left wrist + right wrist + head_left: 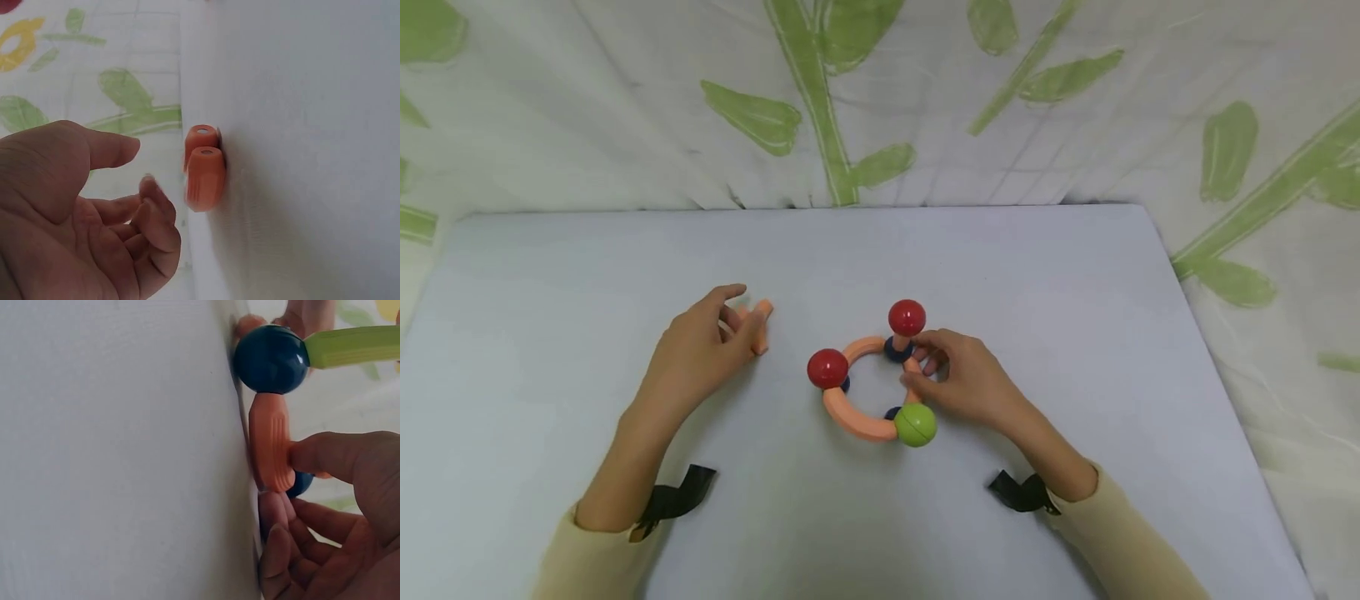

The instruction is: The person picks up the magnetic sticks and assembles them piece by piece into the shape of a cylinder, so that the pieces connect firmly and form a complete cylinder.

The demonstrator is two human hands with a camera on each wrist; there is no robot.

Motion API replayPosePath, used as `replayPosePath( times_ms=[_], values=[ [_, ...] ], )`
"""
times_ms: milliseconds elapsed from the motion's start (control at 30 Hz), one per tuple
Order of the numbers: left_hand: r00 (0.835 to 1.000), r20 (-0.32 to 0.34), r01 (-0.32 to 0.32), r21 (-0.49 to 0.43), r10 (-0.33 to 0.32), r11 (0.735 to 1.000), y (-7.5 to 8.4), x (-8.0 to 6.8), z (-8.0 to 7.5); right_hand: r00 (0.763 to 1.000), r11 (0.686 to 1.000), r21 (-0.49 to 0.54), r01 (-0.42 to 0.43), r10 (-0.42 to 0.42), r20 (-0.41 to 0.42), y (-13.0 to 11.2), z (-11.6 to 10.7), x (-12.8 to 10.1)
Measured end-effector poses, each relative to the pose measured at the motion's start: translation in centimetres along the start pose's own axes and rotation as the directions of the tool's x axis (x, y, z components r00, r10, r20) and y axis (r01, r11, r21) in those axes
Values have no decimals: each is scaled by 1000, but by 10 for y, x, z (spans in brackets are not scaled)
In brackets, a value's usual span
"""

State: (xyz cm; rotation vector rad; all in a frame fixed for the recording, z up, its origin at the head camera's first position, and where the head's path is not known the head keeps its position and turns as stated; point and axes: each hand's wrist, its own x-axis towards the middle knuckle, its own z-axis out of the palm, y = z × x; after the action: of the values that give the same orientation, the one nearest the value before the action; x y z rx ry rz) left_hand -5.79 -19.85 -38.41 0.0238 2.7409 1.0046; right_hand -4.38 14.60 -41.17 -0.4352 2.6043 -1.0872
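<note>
An assembly of orange curved rods point(861, 422) joined by dark blue balls point(272, 359) forms a ring in the middle of the table. Two red balls point(907, 317) and a green ball point(915, 425) stand raised above it. My right hand point(973, 379) pinches the orange curved rod point(270, 444) on the ring's right side between thumb and fingers. To the left, my left hand point(688, 350) hovers beside two loose orange rods point(207, 181). Its thumb and fingertips stand apart, with nothing between them in the left wrist view.
Under everything lies a pale grey tabletop point(1037, 275). A white curtain with green leaf patterns point(655, 125) hangs along the far edge. Black straps point(673, 500) stick out at both wrists. A green rod point(353, 347) extends from one blue ball.
</note>
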Motion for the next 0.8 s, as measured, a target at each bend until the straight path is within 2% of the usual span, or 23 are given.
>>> replayPosePath(
  times_ms=[233, 333, 567, 800],
  values=[
    [998, -1, 67, 70, -68, 995, 4, 10, -3, 998, 999, 25, 43, -44, 39, 2, -3, 2],
    [997, -17, 77, 103, -75, 992, 3, 10, -1, 998, 998, 33, 45, -46, 40, 2, -4, 1],
    [996, -88, 39, 151, -25, 988, -4, 10, 11, 999, 1000, 20, 18, -19, 41, 2, -4, 1],
    [983, -169, -34, 208, 70, 978, -1, 9, 21, 999, 999, 40, 9, -11, 50, 4, -5, 1]
  ],
)
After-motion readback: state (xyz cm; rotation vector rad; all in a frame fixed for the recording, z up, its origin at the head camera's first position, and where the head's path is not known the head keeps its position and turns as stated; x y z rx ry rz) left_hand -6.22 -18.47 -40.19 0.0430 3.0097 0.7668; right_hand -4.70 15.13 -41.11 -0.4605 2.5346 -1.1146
